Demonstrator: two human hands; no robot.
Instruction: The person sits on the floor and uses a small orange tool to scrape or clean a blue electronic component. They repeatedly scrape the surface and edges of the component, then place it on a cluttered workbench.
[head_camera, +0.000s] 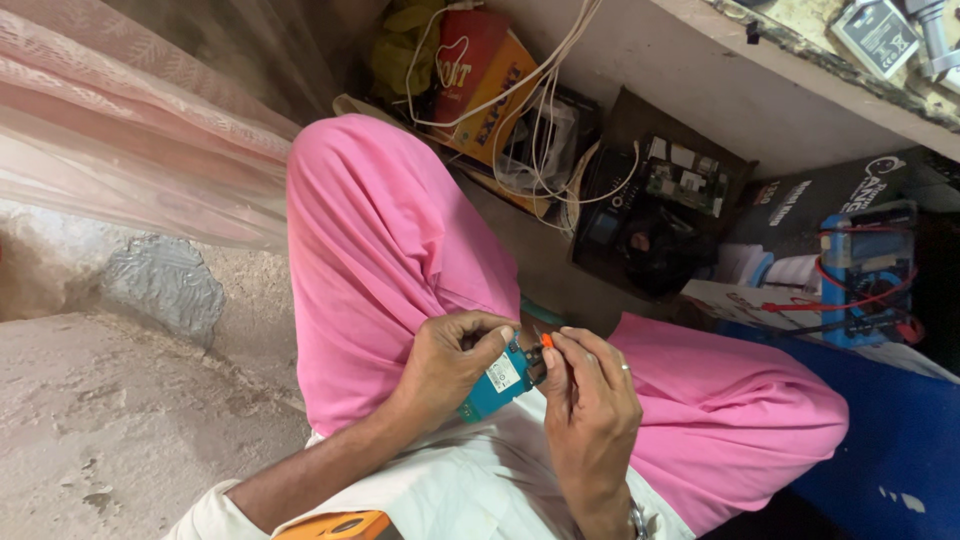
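Observation:
My left hand grips a small teal device with a white label, held over my lap between my knees in pink trousers. My right hand pinches a thin tool with an orange handle and holds its tip against the top of the device. There is a ring on one finger of the right hand and a watch at its wrist. Both hands touch the device, and part of it is hidden under the left fingers.
A shelf edge runs overhead at top right. Below it lie white cables, a red and orange box, a black box of electronic parts and a blue multimeter with red leads. A rough concrete floor lies at the left. An orange object sits at the bottom edge.

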